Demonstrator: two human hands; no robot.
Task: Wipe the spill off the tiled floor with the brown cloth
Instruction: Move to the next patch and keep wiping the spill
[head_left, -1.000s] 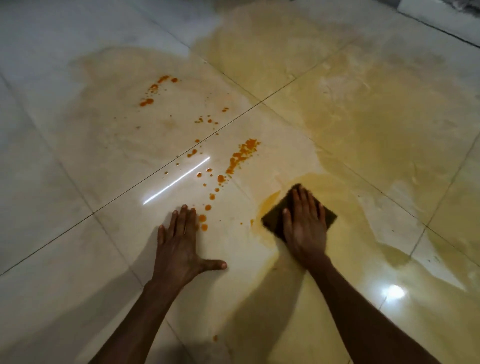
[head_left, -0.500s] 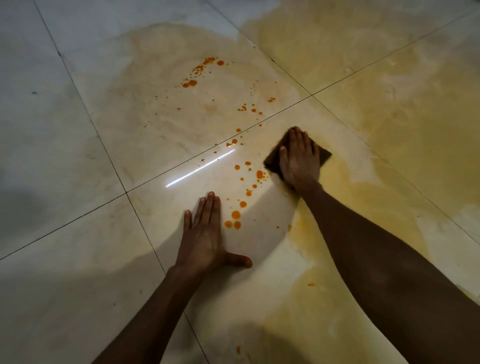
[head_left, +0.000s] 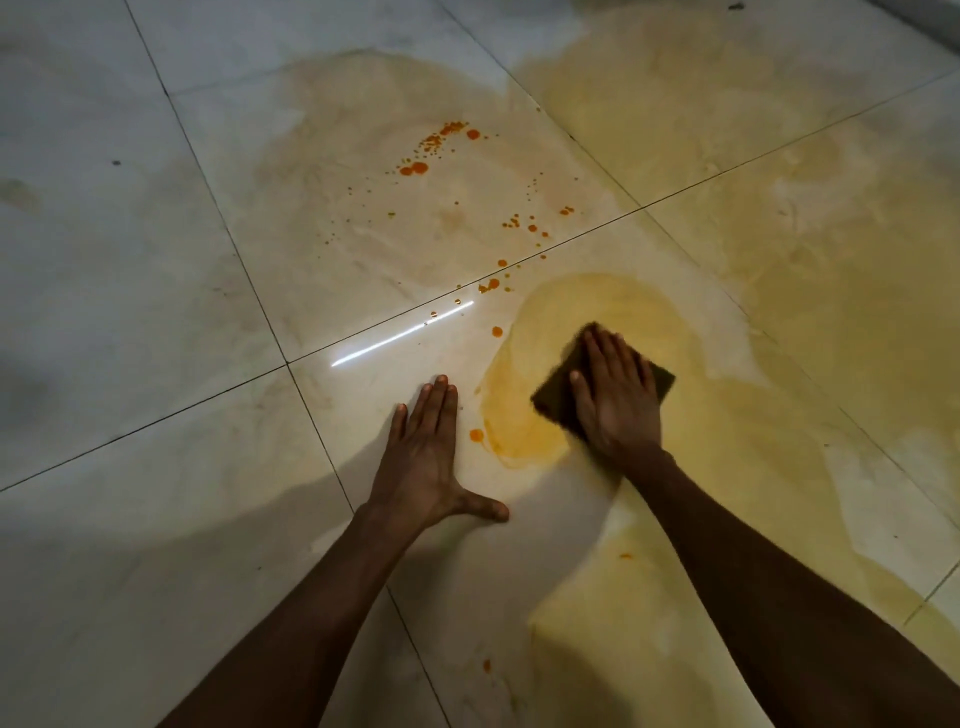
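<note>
Pale glossy floor tiles (head_left: 130, 291) carry an orange spill (head_left: 415, 169) of scattered drops at the upper middle, with more drops trailing down toward my hands. A wet yellow smear (head_left: 597, 306) spreads around the folded brown cloth (head_left: 551, 400). My right hand (head_left: 615, 397) presses flat on the cloth, covering most of it. My left hand (head_left: 426, 457) lies flat on the tile to the left of the cloth, fingers together, thumb out, holding nothing. One orange drop (head_left: 476, 435) sits just right of its fingers.
Wider yellow-stained patches (head_left: 831, 260) cover the tiles to the right and far back. Dark grout lines (head_left: 228, 249) cross the floor. A bright light streak (head_left: 402, 334) reflects just beyond my left hand.
My right hand has pulled the cloth back toward me and to the right. The drops in front of my left hand are smeared into a yellow film. My left hand stays planted.
</note>
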